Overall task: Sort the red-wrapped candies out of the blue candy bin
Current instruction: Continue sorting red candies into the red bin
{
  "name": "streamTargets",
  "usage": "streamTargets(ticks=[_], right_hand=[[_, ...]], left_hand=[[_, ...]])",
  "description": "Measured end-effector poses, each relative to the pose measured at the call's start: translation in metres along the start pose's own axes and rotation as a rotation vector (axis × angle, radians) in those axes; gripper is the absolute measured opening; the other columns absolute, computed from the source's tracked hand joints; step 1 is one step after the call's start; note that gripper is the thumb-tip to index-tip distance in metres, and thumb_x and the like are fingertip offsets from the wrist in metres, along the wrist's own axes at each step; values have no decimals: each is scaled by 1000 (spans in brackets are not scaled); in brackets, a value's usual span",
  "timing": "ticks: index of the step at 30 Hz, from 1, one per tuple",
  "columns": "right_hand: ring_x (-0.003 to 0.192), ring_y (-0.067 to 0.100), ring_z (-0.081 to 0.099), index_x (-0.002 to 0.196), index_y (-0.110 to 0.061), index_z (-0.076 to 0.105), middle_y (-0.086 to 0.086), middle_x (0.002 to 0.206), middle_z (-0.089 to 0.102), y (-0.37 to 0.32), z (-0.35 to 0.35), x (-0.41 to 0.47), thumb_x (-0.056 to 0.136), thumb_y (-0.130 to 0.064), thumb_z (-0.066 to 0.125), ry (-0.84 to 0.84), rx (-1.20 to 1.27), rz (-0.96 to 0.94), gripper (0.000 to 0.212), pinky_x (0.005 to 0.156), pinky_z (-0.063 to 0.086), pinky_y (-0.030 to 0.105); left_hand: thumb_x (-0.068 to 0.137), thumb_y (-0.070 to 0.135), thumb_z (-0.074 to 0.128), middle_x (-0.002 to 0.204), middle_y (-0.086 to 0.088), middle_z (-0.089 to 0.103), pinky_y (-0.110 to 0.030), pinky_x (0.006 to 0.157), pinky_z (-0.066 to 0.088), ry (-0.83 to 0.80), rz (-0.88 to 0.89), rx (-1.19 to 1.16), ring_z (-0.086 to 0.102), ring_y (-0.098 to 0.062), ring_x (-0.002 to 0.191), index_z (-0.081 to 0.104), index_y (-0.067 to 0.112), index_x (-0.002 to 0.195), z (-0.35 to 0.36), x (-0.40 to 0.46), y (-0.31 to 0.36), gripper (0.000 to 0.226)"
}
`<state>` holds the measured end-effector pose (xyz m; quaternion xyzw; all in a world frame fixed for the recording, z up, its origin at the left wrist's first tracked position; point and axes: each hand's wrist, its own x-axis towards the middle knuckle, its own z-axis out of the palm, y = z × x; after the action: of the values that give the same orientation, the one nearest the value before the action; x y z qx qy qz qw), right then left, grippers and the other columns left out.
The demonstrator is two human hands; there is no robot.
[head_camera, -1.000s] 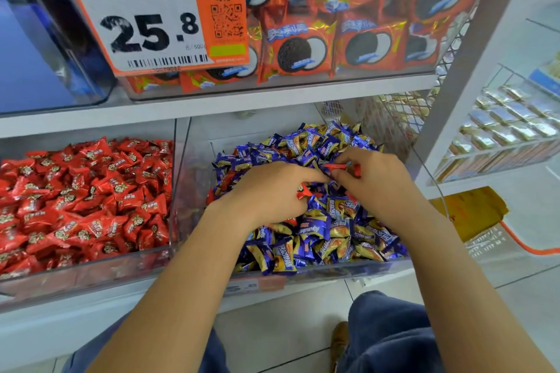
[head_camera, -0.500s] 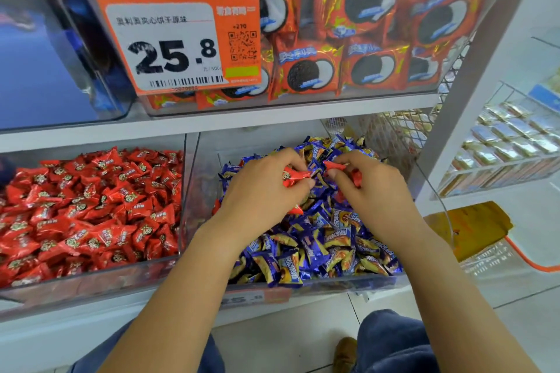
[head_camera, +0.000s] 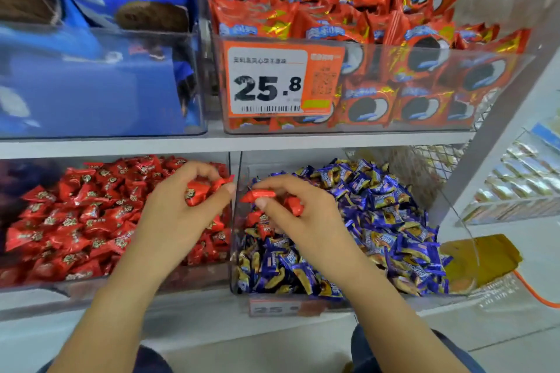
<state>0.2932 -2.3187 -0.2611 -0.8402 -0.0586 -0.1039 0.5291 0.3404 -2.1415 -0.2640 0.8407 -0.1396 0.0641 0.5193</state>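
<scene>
Red-wrapped candies (head_camera: 197, 192) gripped in curled left hand (head_camera: 178, 215) over red candy bin (head_camera: 91, 278). More red candies (head_camera: 257, 194) pinched by right hand (head_camera: 291, 206) above blue candy bin (head_camera: 333, 294); a few left among blue wrappers.

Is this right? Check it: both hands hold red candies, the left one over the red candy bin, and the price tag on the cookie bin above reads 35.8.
Not quite. The head view shows the price tag reading 25.8, not 35.8. The rest holds: the left hand holds red candies over the red candy bin, and the right hand holds a red candy too.
</scene>
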Motion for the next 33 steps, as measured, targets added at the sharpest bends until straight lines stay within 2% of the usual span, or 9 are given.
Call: streamTargets(ticks=[4,8,12,14,17,22,25,30,33], right_hand=[[83,4,60,106,-23,69,-21,86,63,-20,40,14,90,-24,63,-115,-80,-32,16,79,49,22],[88,3,57,103,-23,68,-16,90,64,-37,71,37,90,-28,61,-176,-258,-9,15,74,42,16],[95,13,61,108,-22,66,-3,103,68,-42,95,64,88,-31,60,-220,-452,87,23,80,44,24],[109,14,58,122,-23,59,-3,118,63,-45,102,71,86,-32,64,-310,-420,106,37,84,40,19],[125,17,48,141,-27,39,0,138,51,-45,105,74,83,-36,68,-446,-546,56,65,97,36,22],[108,15,60,127,-29,56,-7,125,62,-37,77,50,92,-35,55,-310,-659,-70,35,92,46,27],[94,14,63,111,-30,67,-10,108,69,-18,45,24,92,-24,55,-137,-601,-97,23,86,49,32],[71,4,61,102,-26,71,-10,105,70,23,-26,0,92,-18,56,116,-632,68,20,65,44,23],[72,4,61,108,-27,69,-12,109,67,42,-66,-1,93,-20,55,150,-713,174,22,62,40,21]], left_hand=[[83,33,70,75,7,67,-23,73,40,-134,-136,52,62,-13,83,67,23,80,-33,13,-21,11],[86,42,65,103,2,66,-27,75,41,-142,-304,105,57,-13,89,67,17,99,-58,22,-36,28],[67,85,42,128,-3,60,-37,104,39,-90,-550,-77,56,-24,115,63,34,117,-79,27,-55,74],[54,94,34,131,-3,59,-46,109,35,-86,-545,-169,54,-24,120,61,36,119,-84,29,-66,92],[61,89,31,138,2,53,-46,113,30,-92,-538,-183,49,-20,127,54,32,133,-88,30,-65,94],[86,70,40,141,4,48,-38,110,28,-120,-513,-57,44,-22,128,52,31,135,-90,29,-58,64],[96,53,42,140,-2,50,-28,93,29,-69,-384,63,46,-17,120,55,21,131,-79,28,-52,50],[95,35,54,101,19,64,-11,78,37,-37,-133,111,56,-4,98,65,30,103,-40,30,-44,15],[94,18,56,94,18,67,-1,75,37,17,56,108,60,0,88,67,31,98,-11,19,-16,18]])
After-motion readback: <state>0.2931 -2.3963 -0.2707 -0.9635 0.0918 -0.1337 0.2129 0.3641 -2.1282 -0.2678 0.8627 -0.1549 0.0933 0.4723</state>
